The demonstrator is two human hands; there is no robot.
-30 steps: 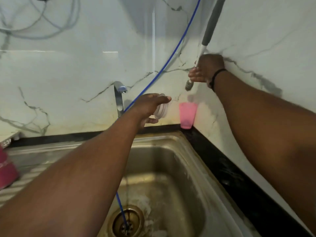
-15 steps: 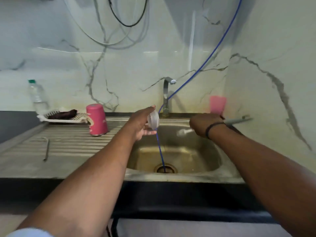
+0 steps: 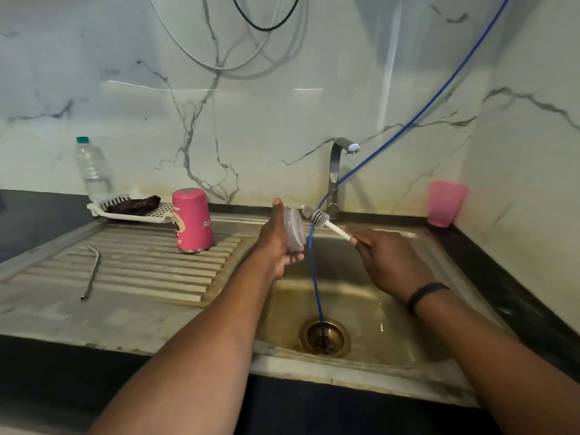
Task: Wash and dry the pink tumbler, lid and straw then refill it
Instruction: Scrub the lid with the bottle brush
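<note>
Lid [image 3: 295, 229] scrubbing looks to be the step in hand: the left hand [image 3: 279, 243] grips the clear lid on edge over the sink [image 3: 439, 309], its face turned right toward the brush. Right hand [image 3: 387, 262] is clenched round the white handle of a bottle brush [image 3: 317, 216], bristles touching the lid's far rim, probably so drips fall into the basin. Pink tumbler [image 3: 192, 220] stands upside down on the ribbed drainboard [image 3: 131, 265] to the left, likely draining, with the bent metal straw [image 3: 92, 271] lying nearer and further left. A blue hose [image 3: 317, 296] runs down past the tap [image 3: 337, 174] into the drain. A pink cup [image 3: 445, 202] sits in the far right corner of the tabletop; a water bottle [image 3: 92, 167] and a white tray with a dark cloth [image 3: 133, 205] stand far left
</note>
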